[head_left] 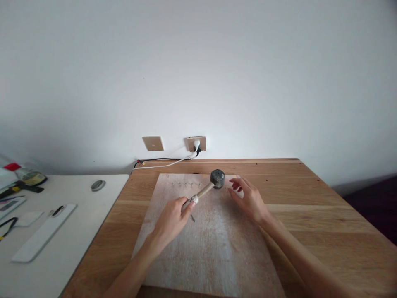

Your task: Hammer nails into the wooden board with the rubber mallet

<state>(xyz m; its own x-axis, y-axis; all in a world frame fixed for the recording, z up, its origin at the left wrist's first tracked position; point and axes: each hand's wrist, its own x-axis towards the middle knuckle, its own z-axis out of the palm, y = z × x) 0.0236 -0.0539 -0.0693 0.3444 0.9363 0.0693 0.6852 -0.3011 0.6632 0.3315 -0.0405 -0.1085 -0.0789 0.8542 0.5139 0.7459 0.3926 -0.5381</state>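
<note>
A wooden table carried a pale board. My left hand was clenched around a hammer's handle, its head raised above the board's far end. My right hand hovered beside it, fingers loosely spread, grasping nothing.

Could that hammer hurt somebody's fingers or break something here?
Maybe. The right hand rests open on the board right beside the hammer head, so a swing by the left hand could catch its fingers. The left hand grips the handle low, so the head might wobble off aim. A small nail by the left hand could prick it.
</note>
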